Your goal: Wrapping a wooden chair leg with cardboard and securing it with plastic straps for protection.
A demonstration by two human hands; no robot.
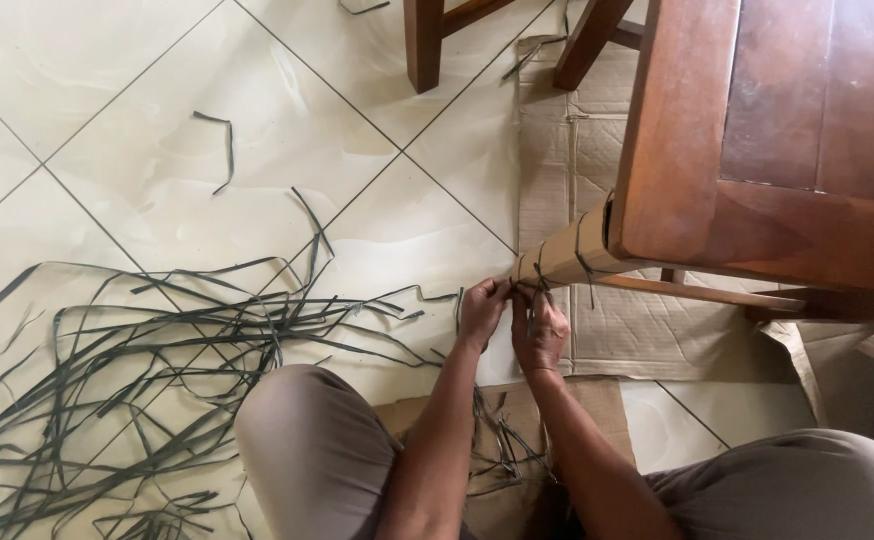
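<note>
Both hands, left hand (483, 310) and right hand (540, 328), are pinching a dark strip (540, 283) at the chair leg (562, 255). Only a few wraps are showing; a heap of strips (147, 370) is lying unused.

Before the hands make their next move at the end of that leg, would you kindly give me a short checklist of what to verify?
1. Both hands at the end of the light wooden leg: ok, left hand and right hand meet there.
2. Dark strip in the fingers: ok, though which hand pinches it, cannot tell.
3. Bands wound round the leg: ok, two show.
4. Band tightness: cannot tell.
5. Loose strips on the floor: not ok, tangled.
6. Cardboard under the leg: ok.
</note>
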